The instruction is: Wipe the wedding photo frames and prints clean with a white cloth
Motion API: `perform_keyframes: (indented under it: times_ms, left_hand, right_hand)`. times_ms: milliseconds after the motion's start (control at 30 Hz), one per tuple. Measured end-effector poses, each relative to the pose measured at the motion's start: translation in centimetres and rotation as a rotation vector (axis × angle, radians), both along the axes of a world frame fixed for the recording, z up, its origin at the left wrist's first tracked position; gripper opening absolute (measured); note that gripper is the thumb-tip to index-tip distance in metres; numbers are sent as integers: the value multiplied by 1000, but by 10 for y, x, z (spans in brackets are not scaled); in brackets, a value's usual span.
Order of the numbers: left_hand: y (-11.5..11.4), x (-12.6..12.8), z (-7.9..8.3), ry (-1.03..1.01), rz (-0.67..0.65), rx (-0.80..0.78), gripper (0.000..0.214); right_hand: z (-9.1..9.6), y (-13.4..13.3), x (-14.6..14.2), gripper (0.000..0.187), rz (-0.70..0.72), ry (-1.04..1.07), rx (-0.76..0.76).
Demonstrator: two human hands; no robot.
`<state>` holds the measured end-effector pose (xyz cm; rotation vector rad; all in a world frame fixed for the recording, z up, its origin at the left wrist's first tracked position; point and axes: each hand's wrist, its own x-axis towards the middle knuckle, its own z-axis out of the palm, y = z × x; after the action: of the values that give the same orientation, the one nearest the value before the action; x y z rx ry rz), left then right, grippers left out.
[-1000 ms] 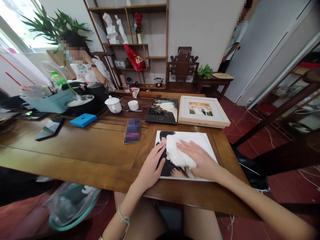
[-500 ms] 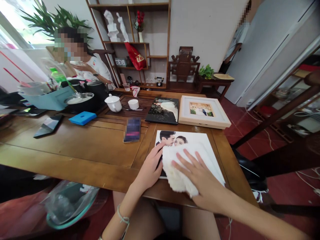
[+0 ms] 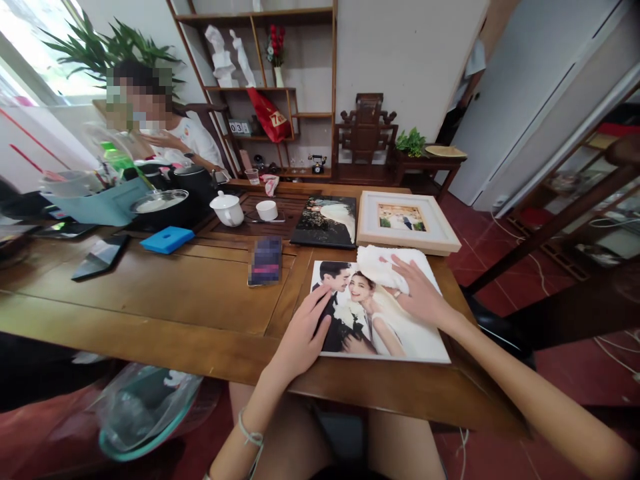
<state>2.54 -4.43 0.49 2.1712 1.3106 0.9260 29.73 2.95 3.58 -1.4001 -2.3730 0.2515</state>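
A wedding photo panel (image 3: 345,313) of a couple lies flat at the table's front edge. My left hand (image 3: 303,333) rests on its left side, fingers stretched out and thumb apart, gripping nothing. On the panel's upper right part, my right hand (image 3: 417,290) presses down on a white cloth (image 3: 377,267), its fingertips against the fabric. The cloth covers the panel's top right corner, while the couple's faces and the bouquet show. Just behind the panel lie a dark photo panel (image 3: 325,220) and a pale wooden framed photo (image 3: 435,233).
On the wooden table (image 3: 210,300) are a phone (image 3: 265,260), a blue block (image 3: 167,240), a dark tablet-like slab (image 3: 103,257), a white lidded cup (image 3: 227,209) and a small white cup (image 3: 267,210). A lined bin (image 3: 150,433) stands below left. Another person (image 3: 190,137) sits across.
My right hand has slid the cloth up and away from me, from the panel's lower middle to its top right, uncovering the pictured couple. My left hand stays in place.
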Motion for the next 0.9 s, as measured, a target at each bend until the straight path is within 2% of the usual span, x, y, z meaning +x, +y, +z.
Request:
perform_keyframes:
  times_ms: [67,233,300,333,433,567,700,800,900]
  left_hand:
    - [0,0,0,-4,0,-1,47]
    - [1,0,-3,0,0,-12,48]
    - [2,0,-3,3,1,-18,48]
    - [2,0,-3,4,1,-19,48]
    - [2,0,-3,3,0,-14,48]
    - [2,-1,-3,4,-12,1,47]
    - [2,-1,-3,7,-5,-11,47]
    - [2,0,-3,16,-1,-16,47]
    - [2,0,-3,25,-8,-8,47]
  right_hand:
    - [1,-22,0,64,6,2,9]
    - [17,-112,-5,84,152,-99,-49]
    - [23,-131,-6,92,207,-128,-89]
    - [23,-132,-5,92,223,-129,-103]
    - [17,-106,-3,81,226,-88,-94]
    - [4,-41,-1,54,88,36,0]
    - [1,4,-1,48,-18,114,-29]
    - [1,7,-1,47,-49,104,-56]
    - [1,-21,-1,45,12,76,-19]
